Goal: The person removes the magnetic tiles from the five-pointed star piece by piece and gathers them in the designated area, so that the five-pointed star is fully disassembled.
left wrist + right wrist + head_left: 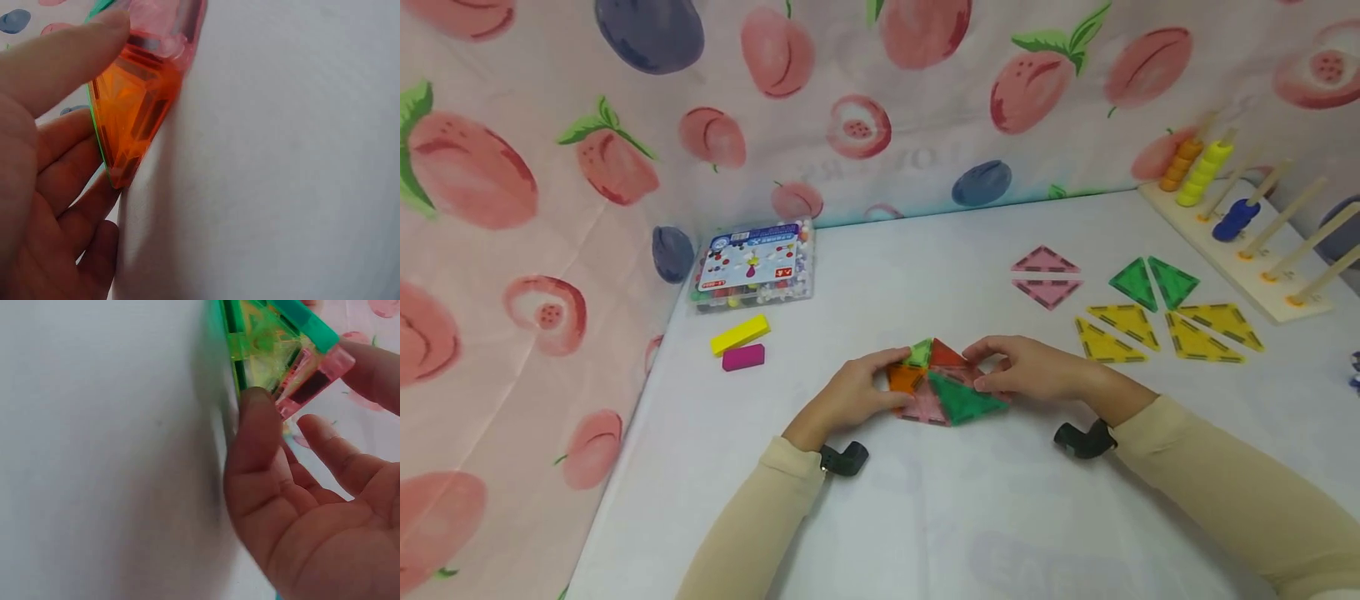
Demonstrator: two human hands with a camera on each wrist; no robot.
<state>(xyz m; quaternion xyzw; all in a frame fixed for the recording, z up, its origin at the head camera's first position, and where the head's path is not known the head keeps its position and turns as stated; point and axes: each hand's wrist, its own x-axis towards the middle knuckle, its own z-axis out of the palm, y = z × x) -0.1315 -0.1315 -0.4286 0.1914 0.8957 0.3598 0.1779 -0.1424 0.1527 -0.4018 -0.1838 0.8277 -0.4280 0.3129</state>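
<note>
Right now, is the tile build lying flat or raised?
Raised; the left wrist view shows the orange tile angled up from the table.

The left arm [748,521] reaches in from the near left and the right arm [1232,492] from the near right, left hand [853,390] and right hand [1022,367] facing each other, each with thumb nearer and curved fingers on the far side.

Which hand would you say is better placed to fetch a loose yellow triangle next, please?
Probably the right hand, once it releases the tile cluster: the yellow triangles lie on its side, while the left hand grips the cluster's left part, farther away.
</note>
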